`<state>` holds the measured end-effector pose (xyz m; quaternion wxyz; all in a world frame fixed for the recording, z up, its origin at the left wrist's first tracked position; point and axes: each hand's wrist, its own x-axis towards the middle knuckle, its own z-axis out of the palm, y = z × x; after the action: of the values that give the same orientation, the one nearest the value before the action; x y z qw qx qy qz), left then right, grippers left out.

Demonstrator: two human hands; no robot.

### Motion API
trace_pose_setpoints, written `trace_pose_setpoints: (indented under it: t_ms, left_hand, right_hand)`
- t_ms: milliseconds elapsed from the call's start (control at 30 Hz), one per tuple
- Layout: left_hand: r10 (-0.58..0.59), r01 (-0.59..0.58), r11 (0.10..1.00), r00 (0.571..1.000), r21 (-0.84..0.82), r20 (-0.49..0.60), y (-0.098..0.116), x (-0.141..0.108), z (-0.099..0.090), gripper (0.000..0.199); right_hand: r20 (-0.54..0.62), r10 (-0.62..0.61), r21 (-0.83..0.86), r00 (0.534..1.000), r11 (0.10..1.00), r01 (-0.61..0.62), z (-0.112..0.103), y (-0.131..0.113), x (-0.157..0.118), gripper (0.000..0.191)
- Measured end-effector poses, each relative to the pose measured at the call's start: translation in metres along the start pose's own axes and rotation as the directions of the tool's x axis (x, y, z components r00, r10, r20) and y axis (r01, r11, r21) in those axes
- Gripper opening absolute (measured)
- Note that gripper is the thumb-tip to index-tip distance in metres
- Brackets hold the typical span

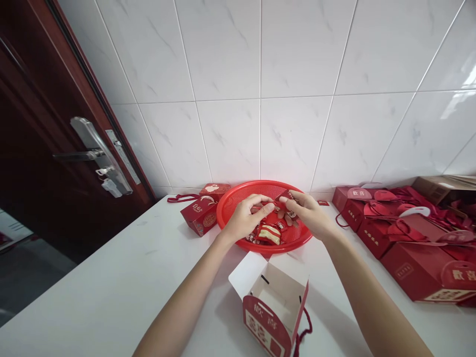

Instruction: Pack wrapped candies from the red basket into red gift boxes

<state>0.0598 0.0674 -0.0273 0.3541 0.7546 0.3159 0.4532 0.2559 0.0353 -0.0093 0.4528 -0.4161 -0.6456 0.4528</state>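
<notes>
Both hands are over a red plastic basket (228,198) on the white counter. My left hand (248,217) has its thumb and fingers pinched on a small red packet (274,204), partly hidden by the fingers. From the other side my right hand (307,215) pinches the same packet. A dark red card-like wrapper (293,210) with pale writing shows beside the right fingers; whether it is held, I cannot tell. In the basket lie a cream-and-red wrapped snack (269,234) and several small wrapped pieces. Nearer me stands an open red gift box (267,325) with a white inside.
Two small red boxes (201,214) with a ribbon stand left of the basket. Along the right are several red gift boxes (412,267) with cord handles, and a brown carton (442,191) behind them. A tiled wall closes the back; a dark door (33,124) is at left.
</notes>
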Motion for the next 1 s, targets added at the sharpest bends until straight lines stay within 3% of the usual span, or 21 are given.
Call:
trace_pose_setpoints:
  t_ms: [167,367,500,600,700,833,1000]
  left_hand:
    - [-0.073,0.085,0.989,0.992,-0.124,0.099,0.006,-0.002,0.004,0.044]
    - [-0.072,0.081,0.975,0.996,-0.205,0.055,0.015,-0.002,0.01,0.048]
    - [-0.109,0.115,0.975,0.993,-0.192,0.042,0.005,0.0,0.014,0.058]
    - [-0.178,0.182,0.959,0.983,-0.217,0.037,-0.006,0.001,0.014,0.059]
    - [-0.208,0.215,0.976,0.958,-0.014,0.198,-0.015,0.009,0.01,0.043]
    - [-0.263,0.017,0.898,0.822,0.441,0.505,-0.018,0.037,0.008,0.021]
    - [-0.351,-0.053,0.806,0.759,0.589,0.548,-0.024,0.075,0.028,0.03]
  right_hand:
    - [0.002,-0.022,-0.065,1.0,0.998,0.022,0.003,-0.007,-0.005,0.05]
    - [0.021,-0.058,-0.018,0.998,0.998,0.058,0.004,-0.014,-0.008,0.048]
    - [0.026,-0.072,0.054,0.997,0.996,0.07,-0.001,-0.011,-0.007,0.045]
    - [-0.033,-0.078,0.095,0.996,0.992,0.081,-0.006,-0.006,-0.004,0.041]
    - [-0.163,-0.055,0.163,0.985,0.983,0.082,-0.014,0.0,0.0,0.042]
    - [-0.294,-0.038,0.207,0.955,0.973,0.103,-0.024,-0.002,0.001,0.045]
    - [-0.342,-0.079,0.188,0.936,0.97,0.151,-0.033,-0.018,-0.009,0.045]
